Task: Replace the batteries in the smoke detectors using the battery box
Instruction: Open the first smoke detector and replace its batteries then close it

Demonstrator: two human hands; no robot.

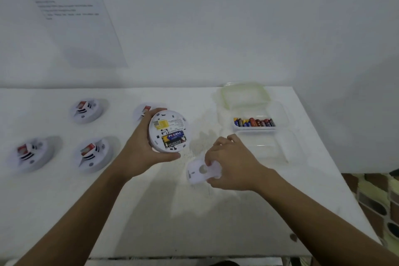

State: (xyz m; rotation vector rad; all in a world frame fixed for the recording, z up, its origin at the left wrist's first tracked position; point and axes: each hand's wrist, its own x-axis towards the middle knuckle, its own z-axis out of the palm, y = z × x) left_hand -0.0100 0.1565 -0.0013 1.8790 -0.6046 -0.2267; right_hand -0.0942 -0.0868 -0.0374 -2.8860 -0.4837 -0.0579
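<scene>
The left hand (141, 149) grips a smoke detector (168, 130) tilted back-up, exposing its batteries (173, 139) for removal. The right hand (228, 163) pinches the detached cover (199, 171) at the worktop (151, 211). The battery box (255, 124) sits open nearby, within reach.

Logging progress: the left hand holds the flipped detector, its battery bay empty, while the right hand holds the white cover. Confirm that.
Wrong on one point: the bay is not empty. The head view shows batteries seated in the detector held by the left hand; the right hand does hold the white cover.
</scene>
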